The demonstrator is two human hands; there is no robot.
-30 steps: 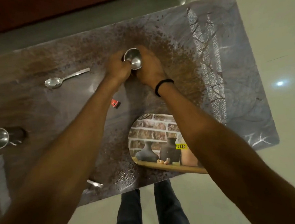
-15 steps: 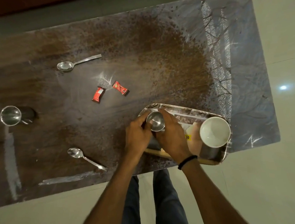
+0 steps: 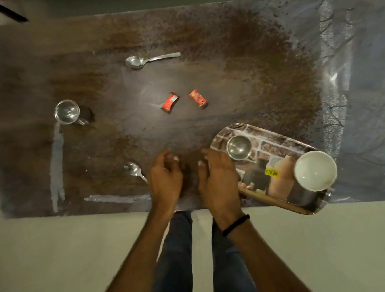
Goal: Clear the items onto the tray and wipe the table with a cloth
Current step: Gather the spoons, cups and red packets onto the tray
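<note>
Dark mottled table [image 3: 237, 57] fills the view, its printed tray [image 3: 276, 145] already carrying a steel cup [image 3: 239, 147] and a white bowl [image 3: 315, 170]. Just left of the tray the right hand [image 3: 219, 178] and left hand [image 3: 165, 178] hover over the table, both empty with fingers loosely relaxed, so clearing looks part done. Further left of the tray lie a near spoon [image 3: 134, 170], two red wrappers [image 3: 170, 102], a far spoon [image 3: 150, 59] and a steel tumbler [image 3: 68, 112]; the near spoon seems the likeliest next pickup, calling for a fingertip pinch on its thin handle.

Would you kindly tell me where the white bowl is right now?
In the head view, the white bowl sits at the right end of the tray, right of the small steel cup.
</note>
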